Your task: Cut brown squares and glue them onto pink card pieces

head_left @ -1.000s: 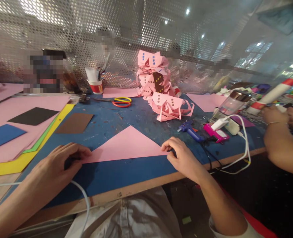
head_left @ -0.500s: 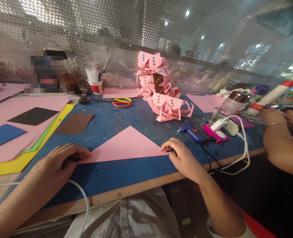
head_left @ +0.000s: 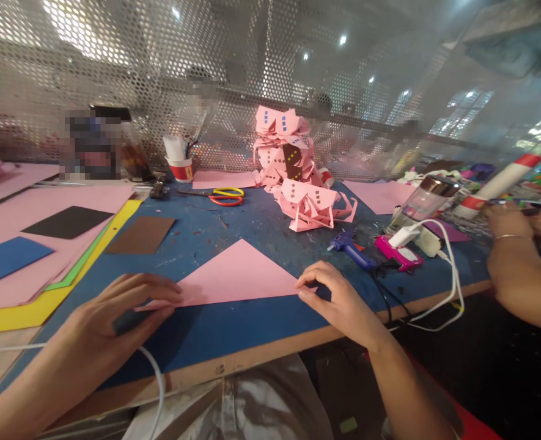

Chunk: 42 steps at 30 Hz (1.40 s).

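A pink paper triangle (head_left: pixel 240 275) lies on the blue mat, its peak pointing away from me and its long edge facing me. My left hand (head_left: pixel 128 311) pinches it near the left corner, thumb below and fingers on top. At the right corner my right hand (head_left: pixel 334 296) holds the paper between thumb and fingers. Behind it stands a stack of folded pink paper pieces (head_left: pixel 279 156) with small coloured squares on them. One more such folded piece (head_left: pixel 309 201) sits in front of the stack.
Scissors (head_left: pixel 227 195), a red-and-white cup (head_left: pixel 180 170) and a brown sheet (head_left: pixel 142 235) lie beyond. Pink sheets (head_left: pixel 82 263) are piled at left. A blue glue gun (head_left: pixel 353 249), a pink power strip (head_left: pixel 398 253) and a jar (head_left: pixel 421 201) are at right, near another person's arm (head_left: pixel 518 263).
My left hand has shifted right along the triangle's edge, with the left corner now showing behind its fingers. My right thumb has closed in on the right corner. The view has tilted slightly.
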Motion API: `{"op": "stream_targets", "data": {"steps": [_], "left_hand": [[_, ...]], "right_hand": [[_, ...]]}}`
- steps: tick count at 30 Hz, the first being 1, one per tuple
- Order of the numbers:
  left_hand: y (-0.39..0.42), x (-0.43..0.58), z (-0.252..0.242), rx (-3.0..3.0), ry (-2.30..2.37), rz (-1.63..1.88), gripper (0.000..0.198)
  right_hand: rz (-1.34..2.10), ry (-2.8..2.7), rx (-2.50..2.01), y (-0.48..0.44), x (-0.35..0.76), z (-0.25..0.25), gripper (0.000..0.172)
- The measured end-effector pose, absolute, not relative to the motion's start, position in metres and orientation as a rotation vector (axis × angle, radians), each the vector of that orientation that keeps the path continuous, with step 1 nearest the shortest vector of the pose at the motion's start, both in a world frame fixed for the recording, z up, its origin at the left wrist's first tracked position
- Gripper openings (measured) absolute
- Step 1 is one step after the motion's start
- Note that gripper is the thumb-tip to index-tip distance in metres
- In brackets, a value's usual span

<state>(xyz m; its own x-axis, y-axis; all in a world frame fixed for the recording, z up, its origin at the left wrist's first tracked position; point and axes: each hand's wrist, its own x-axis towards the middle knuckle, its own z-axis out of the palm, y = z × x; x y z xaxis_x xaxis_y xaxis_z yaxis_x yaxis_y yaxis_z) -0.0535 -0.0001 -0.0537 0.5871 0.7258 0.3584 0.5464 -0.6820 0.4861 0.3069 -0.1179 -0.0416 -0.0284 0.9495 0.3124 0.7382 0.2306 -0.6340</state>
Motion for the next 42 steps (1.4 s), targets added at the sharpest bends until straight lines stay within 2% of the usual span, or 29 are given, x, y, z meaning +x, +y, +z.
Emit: {"op": "stream_targets", "data": {"steps": [19, 31, 38, 42], "left_hand": [[0.011, -0.050, -0.068, 2.596, 1.034, 0.719, 0.025], [-0.003, -0.035, -0.048, 2.811, 0.983, 0.869, 0.023], [-0.010, -0.031, -0.043, 2.878, 1.008, 0.800, 0.027], [-0.010, -0.033, -0.047, 2.892, 0.979, 0.786, 0.024]], "right_hand": [[0.281, -1.836, -1.636, -0.114, 0.300, -0.041, 0.008], [0.139, -1.903, -1.642, -0.113, 0.292, -0.042, 0.008], [0.056, -2.113, -1.551, -0.108, 0.260, -0.036, 0.002], [0.008, -2.164, -1.537, -0.103, 0.257, -0.037, 0.007]]}}
